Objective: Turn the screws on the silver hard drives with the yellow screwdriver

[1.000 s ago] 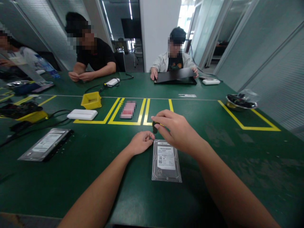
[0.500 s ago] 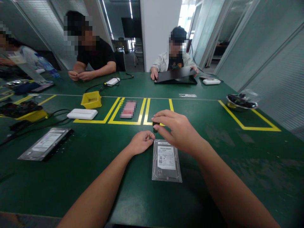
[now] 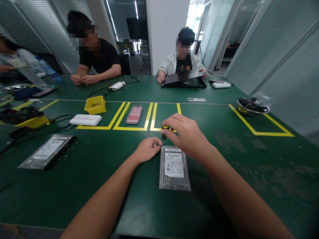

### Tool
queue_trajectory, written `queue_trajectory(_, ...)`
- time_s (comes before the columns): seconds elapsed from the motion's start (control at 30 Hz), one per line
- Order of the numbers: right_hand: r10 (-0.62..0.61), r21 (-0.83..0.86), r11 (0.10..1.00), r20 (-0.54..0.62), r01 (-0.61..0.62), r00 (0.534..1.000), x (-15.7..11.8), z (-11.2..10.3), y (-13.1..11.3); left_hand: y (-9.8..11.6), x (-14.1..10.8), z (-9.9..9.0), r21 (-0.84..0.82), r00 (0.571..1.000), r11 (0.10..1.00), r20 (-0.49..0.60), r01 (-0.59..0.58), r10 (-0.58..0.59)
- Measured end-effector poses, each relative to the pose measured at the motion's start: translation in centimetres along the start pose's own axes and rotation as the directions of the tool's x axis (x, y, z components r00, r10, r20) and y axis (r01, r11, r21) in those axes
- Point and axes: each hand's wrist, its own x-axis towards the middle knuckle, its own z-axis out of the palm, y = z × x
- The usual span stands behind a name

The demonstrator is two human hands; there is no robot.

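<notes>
upright screwdriver (image 3: 163, 136), tip down, clamped in right hand (image 3: 184, 132), unclear grip in left hand (image 3: 147, 149)

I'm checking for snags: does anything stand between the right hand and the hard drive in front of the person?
Only the screwdriver held in the right hand, its shaft pointing down at the far left corner of the hard drive. The left hand is close beside that corner; contact is unclear.
</notes>
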Motion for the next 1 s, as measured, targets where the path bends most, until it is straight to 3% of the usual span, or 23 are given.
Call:
queue_trajectory(0.17,-0.02,0.049,0.999,0.009,0.019,1.0,-0.05,-0.08,0.0,0.11,-0.07,0.0,-0.002,1.0,1.0,-0.004,-0.002,0.002)
queue_trajectory(0.5,0.066,-0.151,0.986,-0.041,-0.071,0.997,-0.15,0.61,0.04,0.17,-0.07,0.09,-0.007,1.0,1.0,-0.006,0.005,-0.005)
queue_trajectory(0.73,0.067,-0.008,0.998,-0.011,-0.067,0.998,-0.04,0.25,-0.14,0.12,-0.05,0.11,-0.016,1.0,1.0,0.001,0.004,-0.004)
queue_trajectory(1.0,-0.018,0.108,0.994,0.018,0.016,1.0,0.03,0.02,-0.31,0.02,0.03,0.17,-0.016,1.0,1.0,-0.003,-0.009,0.009)
